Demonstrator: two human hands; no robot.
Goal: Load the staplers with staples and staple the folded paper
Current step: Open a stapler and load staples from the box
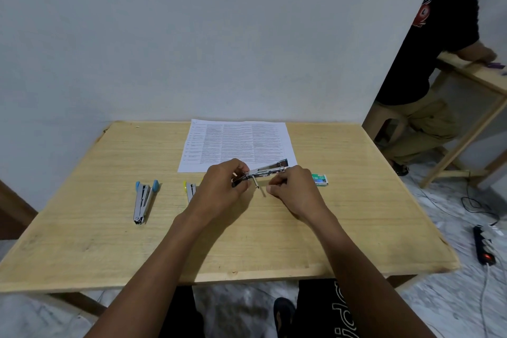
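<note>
A silver stapler (267, 171) is held above the wooden table (109, 241), lying sideways between my hands. My left hand (222, 187) grips its left end. My right hand (293, 191) is closed at its right half, fingertips pinched by a thin metal piece (256, 182) hanging from the stapler. A blue-tipped stapler (144, 200) lies at the left. A yellow-tipped stapler (190, 190) lies beside my left hand, partly hidden by it. A printed sheet of paper (237, 144) lies flat at the table's back. A green staple box (319, 179) sits just right of my right hand.
A white wall stands right behind the table. Another person sits at a second wooden table (477, 77) at the right. A black power strip (484, 244) and cables lie on the marble floor to the right.
</note>
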